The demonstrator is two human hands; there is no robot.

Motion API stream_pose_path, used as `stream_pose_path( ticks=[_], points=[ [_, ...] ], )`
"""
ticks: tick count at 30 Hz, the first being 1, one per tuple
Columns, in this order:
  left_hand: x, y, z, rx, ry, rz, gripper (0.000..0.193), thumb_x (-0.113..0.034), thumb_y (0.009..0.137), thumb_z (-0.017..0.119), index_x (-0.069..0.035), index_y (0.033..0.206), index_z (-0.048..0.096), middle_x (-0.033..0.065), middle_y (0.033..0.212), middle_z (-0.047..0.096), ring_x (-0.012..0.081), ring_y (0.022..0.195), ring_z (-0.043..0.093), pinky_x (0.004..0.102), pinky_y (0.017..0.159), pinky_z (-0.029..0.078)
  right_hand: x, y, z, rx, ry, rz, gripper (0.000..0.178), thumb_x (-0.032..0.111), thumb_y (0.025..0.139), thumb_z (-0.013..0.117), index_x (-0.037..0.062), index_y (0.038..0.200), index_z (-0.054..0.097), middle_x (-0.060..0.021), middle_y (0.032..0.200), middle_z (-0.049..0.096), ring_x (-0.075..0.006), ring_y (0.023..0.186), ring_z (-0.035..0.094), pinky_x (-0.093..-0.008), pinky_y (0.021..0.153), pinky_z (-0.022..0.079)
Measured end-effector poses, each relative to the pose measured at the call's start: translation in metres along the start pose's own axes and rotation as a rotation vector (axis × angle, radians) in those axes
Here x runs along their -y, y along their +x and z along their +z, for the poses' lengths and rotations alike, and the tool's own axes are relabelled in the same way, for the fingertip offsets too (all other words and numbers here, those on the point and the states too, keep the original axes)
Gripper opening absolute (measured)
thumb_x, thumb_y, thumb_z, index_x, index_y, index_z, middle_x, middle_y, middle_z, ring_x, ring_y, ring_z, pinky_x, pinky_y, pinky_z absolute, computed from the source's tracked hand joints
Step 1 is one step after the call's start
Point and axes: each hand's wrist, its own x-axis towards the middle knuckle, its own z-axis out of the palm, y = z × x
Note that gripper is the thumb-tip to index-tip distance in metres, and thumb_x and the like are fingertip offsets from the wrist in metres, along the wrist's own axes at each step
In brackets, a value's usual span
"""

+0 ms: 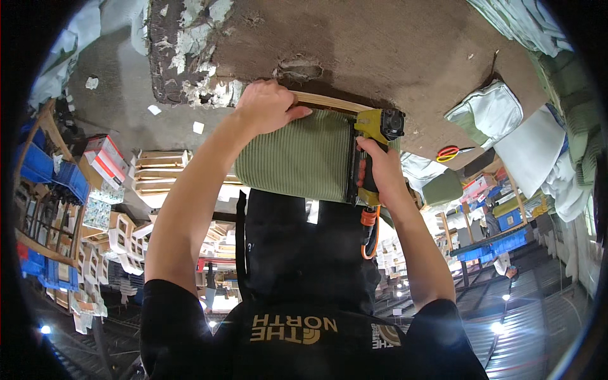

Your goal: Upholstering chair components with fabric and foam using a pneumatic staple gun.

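A padded piece covered in green ribbed fabric [294,155] lies close in front of me, with a pale wooden edge [332,101] along its far side. My left hand [267,104] is closed over the far left corner, its thumb pressing the fabric by that edge. At the right side, my right hand [382,170] wraps round the handle of a yellow and black staple gun [373,123], which rests against the padded piece near its far right corner. An orange air-hose fitting [368,218] hangs from the gun's lower end. What lies under the left fingers is hidden.
The worn brown worktop [418,57] has a torn, flaking edge on the left. Scissors with red and yellow handles [448,152] lie to the right, by folded white and green fabric [487,114]. Green fabric pieces [579,139] are piled far right. Wooden frames [161,171] stand at left.
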Motion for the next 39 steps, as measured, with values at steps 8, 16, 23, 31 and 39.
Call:
stream_pose_path(
  ticks=[8,16,23,31,39],
  points=[
    [-0.003,-0.009,0.031,-0.428,-0.232,0.012,0.036,-0.043,0.088,0.064,-0.009,0.081,0.072,0.0094,0.08,0.069,0.0283,0.081,0.065,0.0401,0.079,0.046,-0.002,0.002,0.0,-0.002,0.004,0.02,0.038,0.034,0.083,0.072,-0.0009,0.081,0.058,-0.0049,0.061,0.055,-0.0159,0.048,0.056,-0.0321,0.043,0.047],
    [-0.007,-0.003,0.044,-0.7,-0.095,-0.046,0.038,-0.042,0.085,0.07,-0.009,0.065,0.067,0.0073,0.059,0.062,0.0292,0.056,0.061,0.0399,0.06,0.049,0.0,0.001,0.002,-0.007,0.007,-0.012,0.037,0.033,0.084,0.071,-0.0021,0.083,0.059,-0.0052,0.059,0.055,-0.0158,0.047,0.055,-0.0323,0.043,0.046],
    [-0.006,0.009,0.046,-0.588,-0.025,-0.148,0.044,-0.042,0.092,0.061,-0.013,0.06,0.064,0.0093,0.058,0.064,0.0303,0.053,0.063,0.0399,0.064,0.052,0.005,0.0,0.005,-0.063,-0.041,-0.016,0.037,0.033,0.083,0.071,-0.0029,0.086,0.06,-0.0056,0.06,0.055,-0.0164,0.048,0.056,-0.0326,0.043,0.046],
    [0.001,0.022,0.036,-0.432,-0.027,-0.196,0.044,-0.042,0.095,0.052,-0.012,0.07,0.071,0.0144,0.07,0.07,0.0341,0.067,0.069,0.0439,0.069,0.055,0.006,0.004,0.007,-0.022,-0.076,0.004,0.032,0.035,0.085,0.068,0.0047,0.091,0.058,-0.0031,0.059,0.051,-0.0144,0.043,0.051,-0.0305,0.041,0.044],
    [0.001,0.022,0.03,-0.332,-0.04,-0.233,0.047,-0.042,0.097,0.047,-0.01,0.073,0.073,0.0169,0.075,0.071,0.0356,0.073,0.07,0.0451,0.07,0.056,0.007,0.003,0.011,0.008,-0.044,0.025,0.033,0.038,0.086,0.067,0.0064,0.091,0.059,-0.0022,0.056,0.05,-0.0144,0.044,0.051,-0.031,0.042,0.043]
  ],
)
